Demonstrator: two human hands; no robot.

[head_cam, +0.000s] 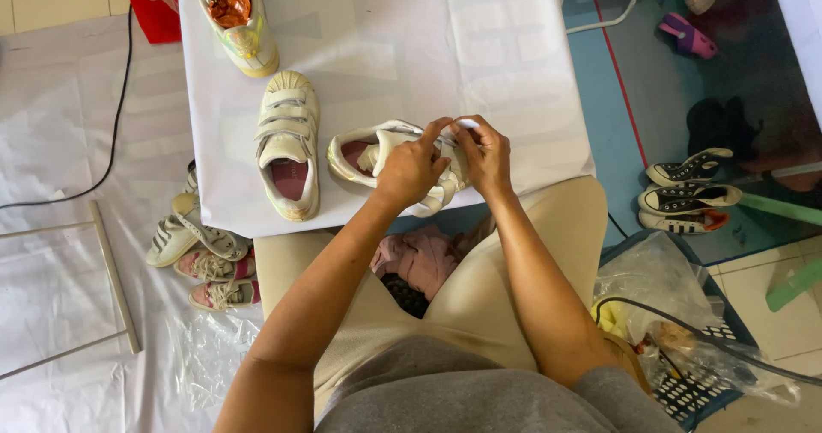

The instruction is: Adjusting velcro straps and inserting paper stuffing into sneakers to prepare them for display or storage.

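Strapped cream shoe (288,145) on the white table (479,48) — black sneakers (687,185) on floor.

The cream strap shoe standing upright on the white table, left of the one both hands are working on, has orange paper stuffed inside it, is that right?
Not quite. In the head view that cream strap shoe is empty, showing only its pinkish lining. The orange paper is in the other shoe at the table's far edge. The left hand and right hand do work the shoe beside it.

The person wears a grey short-sleeved top, its sleeves ending above the elbows at the bottom of the frame, and beige trousers across the lower centre. Both forearms are bare. The left hand (409,169) and right hand (486,155) wear no gloves.
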